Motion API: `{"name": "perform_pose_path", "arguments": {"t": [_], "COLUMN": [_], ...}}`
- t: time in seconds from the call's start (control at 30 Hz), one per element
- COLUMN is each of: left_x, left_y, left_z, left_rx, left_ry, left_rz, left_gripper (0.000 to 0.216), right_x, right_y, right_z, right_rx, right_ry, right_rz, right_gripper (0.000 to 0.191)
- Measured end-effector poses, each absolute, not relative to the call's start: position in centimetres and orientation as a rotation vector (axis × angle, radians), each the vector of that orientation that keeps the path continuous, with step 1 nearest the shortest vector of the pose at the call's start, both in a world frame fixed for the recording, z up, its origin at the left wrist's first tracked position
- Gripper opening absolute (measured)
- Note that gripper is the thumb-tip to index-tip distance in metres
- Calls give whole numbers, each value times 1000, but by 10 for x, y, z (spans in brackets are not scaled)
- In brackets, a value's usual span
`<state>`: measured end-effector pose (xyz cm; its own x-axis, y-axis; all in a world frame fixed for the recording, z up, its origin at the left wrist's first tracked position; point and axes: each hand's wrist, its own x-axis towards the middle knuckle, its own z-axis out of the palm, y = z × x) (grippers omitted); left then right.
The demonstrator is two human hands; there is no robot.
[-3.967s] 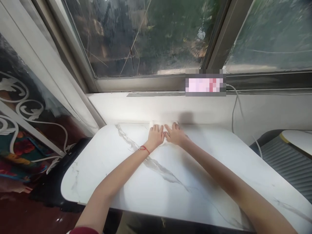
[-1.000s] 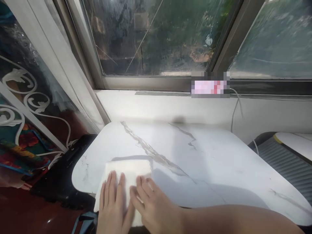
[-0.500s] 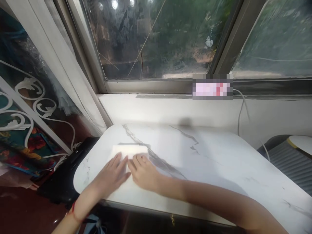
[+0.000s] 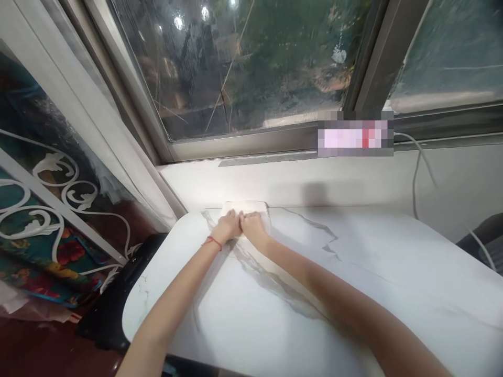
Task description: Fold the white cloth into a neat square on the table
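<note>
A folded white cloth (image 4: 257,208) lies flat at the far edge of the white marble table (image 4: 353,283), against the wall under the window. My left hand (image 4: 228,226), with a red string at its wrist, and my right hand (image 4: 253,226) lie side by side, palms down, pressing on the cloth. Both arms are stretched out across the tabletop. The hands hide most of the cloth's near half.
A white sill and a metal window frame (image 4: 243,144) run behind the table. A white cable (image 4: 415,173) hangs down the wall at the right. A black object (image 4: 118,293) and a white scrollwork panel (image 4: 58,183) stand left of the table.
Both hands have pushed the cloth from the table's near left edge straight away to the far edge by the wall. My arms are now fully stretched out.
</note>
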<state>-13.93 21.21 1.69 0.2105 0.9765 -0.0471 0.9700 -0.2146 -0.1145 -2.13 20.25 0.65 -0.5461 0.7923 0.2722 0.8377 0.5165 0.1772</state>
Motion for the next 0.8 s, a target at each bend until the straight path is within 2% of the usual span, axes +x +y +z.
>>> {"name": "perform_pose_path", "arguments": {"t": [0.23,0.37,0.5,0.8], "left_x": [-88,-83,-86,-76], "left_y": [236,228,206,125], "left_z": [9,8,8,23], "left_rx": [-2063,-1995,-2021,-2159], "left_ry": [-2296,-2343,-2274,-1945], "left_rz": [327,306,162,169], "left_gripper": [77,69,68,63], "right_x": [12,16,15,39], "right_y": [236,238,227,153], "right_z": [-2,-11,-14,-13], "right_rx": [-1263,-1299,-1379,-1353], "right_ry": [-2618,-2579,-2530,-2542], "right_rz": [-492,-504,-531,-629], "right_gripper": [43,39,37,35]}}
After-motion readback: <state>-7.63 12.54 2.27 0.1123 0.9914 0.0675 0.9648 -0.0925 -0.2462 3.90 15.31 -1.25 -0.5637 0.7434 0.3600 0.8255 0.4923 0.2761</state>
